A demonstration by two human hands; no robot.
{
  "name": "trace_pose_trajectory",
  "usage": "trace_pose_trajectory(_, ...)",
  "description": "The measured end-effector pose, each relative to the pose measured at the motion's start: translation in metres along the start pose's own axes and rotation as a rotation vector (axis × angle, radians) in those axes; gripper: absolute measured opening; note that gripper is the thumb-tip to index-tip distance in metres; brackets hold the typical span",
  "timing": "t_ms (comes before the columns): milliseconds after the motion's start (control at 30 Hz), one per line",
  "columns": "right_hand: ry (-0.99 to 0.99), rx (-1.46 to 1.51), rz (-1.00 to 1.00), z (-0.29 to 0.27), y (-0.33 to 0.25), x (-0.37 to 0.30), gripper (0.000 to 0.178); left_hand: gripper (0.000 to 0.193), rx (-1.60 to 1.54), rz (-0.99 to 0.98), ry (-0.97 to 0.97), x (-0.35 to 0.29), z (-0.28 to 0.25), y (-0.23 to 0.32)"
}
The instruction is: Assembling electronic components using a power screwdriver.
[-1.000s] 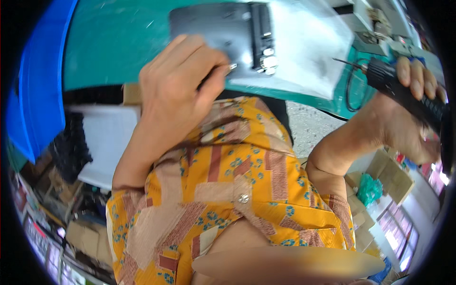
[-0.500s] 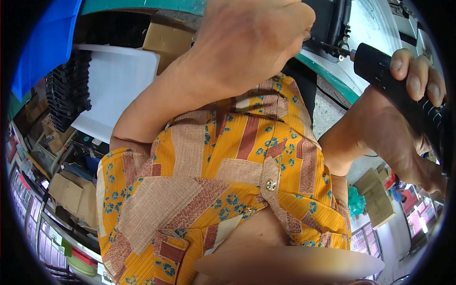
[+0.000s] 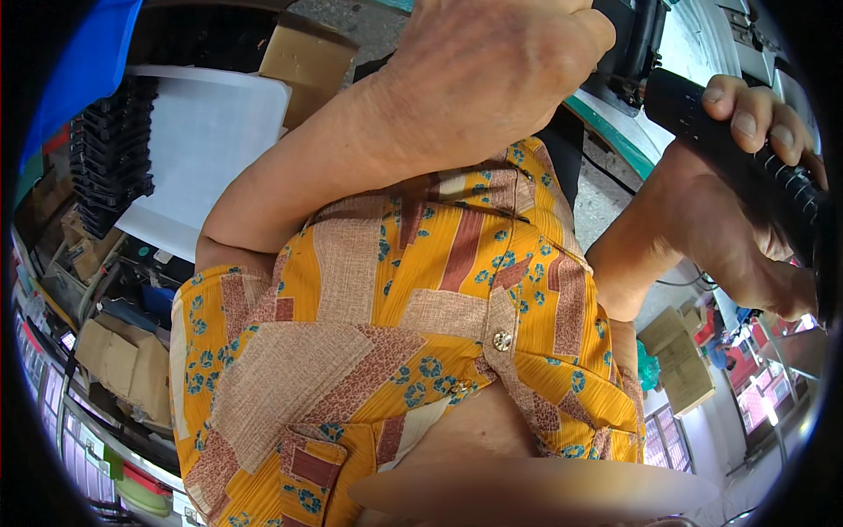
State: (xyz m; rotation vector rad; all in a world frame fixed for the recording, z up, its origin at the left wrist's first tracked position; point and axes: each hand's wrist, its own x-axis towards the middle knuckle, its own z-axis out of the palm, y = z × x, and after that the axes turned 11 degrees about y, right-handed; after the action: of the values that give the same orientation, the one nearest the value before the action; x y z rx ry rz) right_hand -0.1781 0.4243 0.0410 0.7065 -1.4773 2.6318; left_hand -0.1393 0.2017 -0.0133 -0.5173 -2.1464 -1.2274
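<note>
My right hand (image 3: 716,206) is wrapped around a black electric screwdriver (image 3: 685,112), its nose pointing up and left. That nose meets a black plastic part (image 3: 648,44) with a long tubular edge, at the top right on the workbench (image 3: 619,145). Against the near left side of this part lies my left hand (image 3: 500,83), its back toward me and its fingers curled closed. What those fingers pinch is hidden behind the hand. The tip of the screwdriver's bit is hard to make out against the dark part.
To the left, a white tray (image 3: 211,149) stands beside a stack of black plastic parts (image 3: 110,149). A blue bin (image 3: 75,61) is at the upper left. Cardboard boxes (image 3: 303,61) sit behind the tray, and others lie lower left and right. A dark cable (image 3: 608,167) hangs below the bench.
The left hand has shifted right, up against the black part. The screwdriver has moved slightly up and left, and less of its metal bit shows between it and the part.
</note>
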Motion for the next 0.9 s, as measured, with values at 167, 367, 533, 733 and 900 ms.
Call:
trace_pose_trajectory(167, 0.028, -0.021, 0.005, 0.001, -0.002, -0.001, 0.093, 0.01, 0.085, 0.041, -0.044, 0.006, -0.006, 0.007)
trace_pose_trajectory(367, 0.043, -0.028, 0.016, 0.004, -0.001, -0.002, 0.093, 0.009, 0.099, 0.025, -0.068, 0.008, -0.007, 0.011)
trace_pose_trajectory(533, 0.068, -0.043, 0.031, 0.007, -0.006, 0.0, 0.094, 0.009, 0.069, 0.051, -0.068, 0.009, -0.004, 0.011)
trace_pose_trajectory(733, 0.128, -0.05, 0.052, 0.016, -0.012, 0.008, 0.095, 0.009, 0.078, 0.072, -0.02, 0.012, 0.006, 0.014)
trace_pose_trajectory(900, -0.312, -0.194, 0.004, 0.016, -0.005, 0.018, 0.101, 0.009, 0.072, 0.05, 0.016, 0.006, 0.009, 0.009)
